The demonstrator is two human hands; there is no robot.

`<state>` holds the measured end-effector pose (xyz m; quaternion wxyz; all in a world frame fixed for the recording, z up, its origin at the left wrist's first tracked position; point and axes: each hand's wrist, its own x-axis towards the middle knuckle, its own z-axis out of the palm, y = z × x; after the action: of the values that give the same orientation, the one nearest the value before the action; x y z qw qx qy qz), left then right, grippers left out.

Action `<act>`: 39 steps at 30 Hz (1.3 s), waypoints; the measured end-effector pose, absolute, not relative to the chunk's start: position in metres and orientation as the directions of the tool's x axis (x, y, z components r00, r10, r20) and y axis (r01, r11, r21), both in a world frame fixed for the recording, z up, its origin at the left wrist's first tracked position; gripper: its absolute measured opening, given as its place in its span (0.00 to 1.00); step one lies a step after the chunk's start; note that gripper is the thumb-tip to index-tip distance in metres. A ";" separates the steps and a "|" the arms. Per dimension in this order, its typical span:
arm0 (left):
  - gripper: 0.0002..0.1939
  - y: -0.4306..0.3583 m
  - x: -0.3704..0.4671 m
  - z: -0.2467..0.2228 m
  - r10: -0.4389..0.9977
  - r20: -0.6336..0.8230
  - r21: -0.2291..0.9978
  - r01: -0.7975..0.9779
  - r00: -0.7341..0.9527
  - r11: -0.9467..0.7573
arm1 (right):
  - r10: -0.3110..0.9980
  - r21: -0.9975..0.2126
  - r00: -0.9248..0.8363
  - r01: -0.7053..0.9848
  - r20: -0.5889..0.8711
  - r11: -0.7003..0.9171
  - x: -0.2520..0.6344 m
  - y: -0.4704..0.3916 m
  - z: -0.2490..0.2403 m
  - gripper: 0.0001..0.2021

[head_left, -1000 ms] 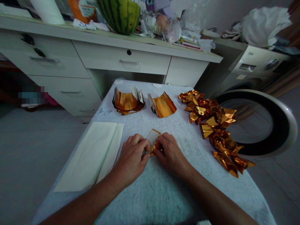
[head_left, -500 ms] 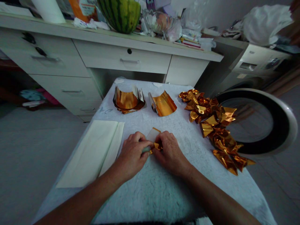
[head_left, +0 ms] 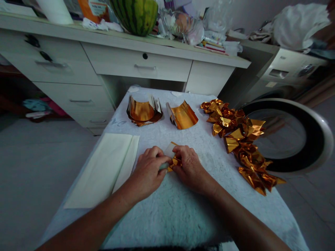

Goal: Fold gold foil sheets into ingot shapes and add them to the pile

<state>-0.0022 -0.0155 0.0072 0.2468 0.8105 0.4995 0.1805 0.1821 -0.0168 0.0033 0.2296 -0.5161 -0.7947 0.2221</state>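
Note:
Both hands meet over the middle of the cloth-covered table (head_left: 157, 223). Between them is a sheet of gold foil paper (head_left: 176, 161), partly folded, its pale side showing at the far corner. My left hand (head_left: 150, 170) is closed, thumb and fingers pinching the paper's left side. My right hand (head_left: 188, 167) is closed on its right side, fingers bent over the gold part. The fingers hide much of the paper's shape. Beyond them stand a thick curved stack of gold foil sheets (head_left: 142, 111) and a smaller curved stack (head_left: 184, 116).
Several folded gold foil pieces (head_left: 235, 136) lie heaped along the right side. Flat cream paper (head_left: 102, 167) lies at the left. Behind are a white drawer desk (head_left: 141, 66) bearing a watermelon (head_left: 134, 15), and a washing machine with its round door (head_left: 288, 136) swung open.
My right fingers have shifted slightly on the paper, and more of its gold side shows between the hands. My left hand keeps its hold.

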 end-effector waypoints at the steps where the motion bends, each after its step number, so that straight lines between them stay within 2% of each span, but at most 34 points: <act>1: 0.17 -0.016 -0.002 0.008 0.899 0.041 0.580 0.722 0.437 -0.377 | 0.919 -0.596 -0.372 0.711 0.132 0.374 0.183 -0.016 0.003 0.20; 9: 0.17 -0.015 -0.003 0.009 0.896 0.033 0.583 0.720 0.443 -0.377 | 0.897 -0.635 -0.433 0.668 0.092 0.388 0.189 -0.014 0.007 0.28; 23: 0.17 -0.015 -0.004 0.009 0.892 0.052 0.590 0.707 0.449 -0.390 | 0.859 -0.662 -0.501 0.609 0.105 0.436 0.196 -0.012 0.008 0.32; 32: 0.19 -0.017 -0.003 0.007 0.888 0.102 0.588 0.693 0.449 -0.418 | 0.858 -0.671 -0.487 0.584 0.161 0.457 0.200 -0.012 0.003 0.30; 35: 0.20 -0.016 -0.003 0.007 0.890 0.095 0.587 0.697 0.446 -0.412 | 0.874 -0.757 -0.454 0.508 0.170 0.411 0.200 -0.012 0.004 0.27; 39: 0.18 -0.016 -0.002 0.009 0.896 0.091 0.576 0.711 0.435 -0.403 | 0.939 -0.910 -0.328 0.350 0.104 0.223 0.201 -0.011 0.006 0.18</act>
<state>-0.0015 -0.0165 0.0090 0.2341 0.8140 0.4935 0.1975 0.2012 -0.0107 0.0062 0.3511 -0.4613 -0.6988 0.4191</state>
